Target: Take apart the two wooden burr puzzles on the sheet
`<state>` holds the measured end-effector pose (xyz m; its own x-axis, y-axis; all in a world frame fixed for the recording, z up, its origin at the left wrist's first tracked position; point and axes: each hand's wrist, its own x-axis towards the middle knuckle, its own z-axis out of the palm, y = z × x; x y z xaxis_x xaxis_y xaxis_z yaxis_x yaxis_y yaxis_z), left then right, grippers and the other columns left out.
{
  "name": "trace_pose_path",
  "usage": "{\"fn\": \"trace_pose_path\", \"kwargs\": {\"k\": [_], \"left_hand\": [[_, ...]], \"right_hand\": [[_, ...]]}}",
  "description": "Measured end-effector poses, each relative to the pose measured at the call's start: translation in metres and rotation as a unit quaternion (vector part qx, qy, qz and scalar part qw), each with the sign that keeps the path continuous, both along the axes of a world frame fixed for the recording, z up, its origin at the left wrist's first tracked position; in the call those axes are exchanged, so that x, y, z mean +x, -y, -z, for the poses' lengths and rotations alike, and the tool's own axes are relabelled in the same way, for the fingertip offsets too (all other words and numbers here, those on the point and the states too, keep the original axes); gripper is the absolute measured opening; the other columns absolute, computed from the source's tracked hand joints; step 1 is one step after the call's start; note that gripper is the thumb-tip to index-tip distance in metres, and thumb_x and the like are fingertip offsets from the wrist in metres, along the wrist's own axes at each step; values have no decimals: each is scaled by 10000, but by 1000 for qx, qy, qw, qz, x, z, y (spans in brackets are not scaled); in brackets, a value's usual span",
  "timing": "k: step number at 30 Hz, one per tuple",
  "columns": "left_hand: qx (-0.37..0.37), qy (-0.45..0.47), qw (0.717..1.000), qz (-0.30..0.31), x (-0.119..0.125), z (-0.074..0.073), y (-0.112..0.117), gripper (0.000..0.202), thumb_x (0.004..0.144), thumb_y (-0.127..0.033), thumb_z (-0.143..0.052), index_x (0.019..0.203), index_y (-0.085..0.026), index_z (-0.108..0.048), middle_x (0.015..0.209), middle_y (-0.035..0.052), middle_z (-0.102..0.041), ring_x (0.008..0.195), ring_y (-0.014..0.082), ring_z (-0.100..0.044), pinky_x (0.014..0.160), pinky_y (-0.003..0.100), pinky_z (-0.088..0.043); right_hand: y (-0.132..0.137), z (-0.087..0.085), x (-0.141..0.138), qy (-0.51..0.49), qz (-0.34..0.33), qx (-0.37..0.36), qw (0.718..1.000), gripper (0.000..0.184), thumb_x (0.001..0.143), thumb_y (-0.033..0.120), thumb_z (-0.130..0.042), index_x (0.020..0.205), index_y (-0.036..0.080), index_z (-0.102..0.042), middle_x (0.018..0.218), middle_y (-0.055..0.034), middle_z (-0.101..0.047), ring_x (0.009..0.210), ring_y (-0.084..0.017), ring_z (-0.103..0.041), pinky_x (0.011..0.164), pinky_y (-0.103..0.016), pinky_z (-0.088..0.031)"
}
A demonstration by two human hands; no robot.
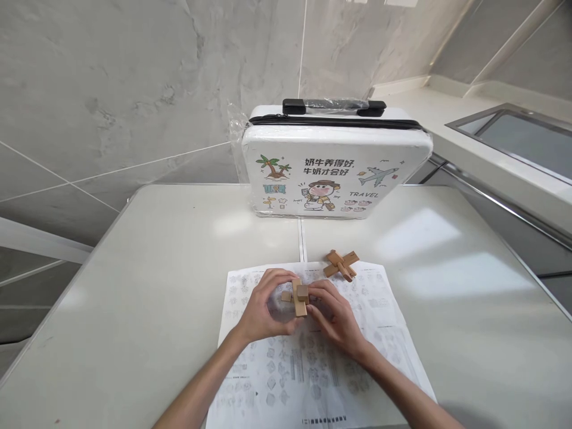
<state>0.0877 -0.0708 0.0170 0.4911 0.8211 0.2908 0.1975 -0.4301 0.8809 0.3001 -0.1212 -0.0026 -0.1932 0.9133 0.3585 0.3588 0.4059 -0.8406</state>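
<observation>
Between my hands is a wooden interlocking puzzle [298, 305], made of light and darker brown blocks crossing one another. My left hand [267, 305] curves round its left side, with fingertips at the top end of the upright block and the thumb at its bottom end. My right hand [335, 314] pinches the right side of the puzzle between thumb and fingers. Beneath both hands lies a printed instruction sheet [357, 381] with rows of small diagrams. Just beyond the right hand, a second wooden puzzle [341, 264] of crossed brown pieces rests at the sheet's top edge.
A white case [286, 155] with cartoon prints, a black handle and plastic wrap stands upright at the back of the pale table [170, 262]. A seam runs down the tabletop from the case. Behind is a grey marbled wall [134, 77]; a white ledge [447, 125] is at right.
</observation>
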Motion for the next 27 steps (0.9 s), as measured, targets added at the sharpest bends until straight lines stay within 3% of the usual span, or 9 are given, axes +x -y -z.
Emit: {"fn": "trace_pose_path", "kwargs": {"k": [5, 14, 20, 27], "left_hand": [[31, -67, 995, -72, -14, -9, 1, 587, 720, -269, -855, 1240, -272, -582, 1313, 101, -649, 1256, 328, -583, 1056, 522, -502], [81, -225, 954, -180, -28, -10, 45, 558, 801, -358, -834, 1271, -266, -548, 1380, 108, -619, 1338, 353, -534, 1087, 554, -487], [88, -258, 942, -193, -19, -2, 60, 535, 826, -352, -815, 1281, -263, -549, 1391, 107, -618, 1370, 363, -504, 1112, 574, -473], [88, -258, 943, -192, -13, 4, 60, 531, 839, -322, -802, 1302, -266, -549, 1393, 107, -610, 1374, 367, -500, 1119, 582, -478]], "right_hand": [[0, -3, 1, 2, 34, -15, 999, 133, 1054, 238, -563, 1164, 251, -634, 1044, -75, -712, 966, -239, -677, 827, -370, -570], [-1, 7, 3, 74, 107, -15, 991, 153, 1054, 263, -575, 1192, 247, -638, 973, -64, -717, 882, -233, -680, 774, -364, -559], [-2, 12, 3, 130, 130, 19, 983, 150, 1050, 279, -585, 1175, 243, -660, 996, -79, -744, 880, -246, -710, 769, -385, -571], [0, 11, 4, 175, 134, 39, 975, 141, 1041, 276, -596, 1160, 242, -664, 1013, -88, -753, 888, -266, -712, 782, -420, -562]]}}
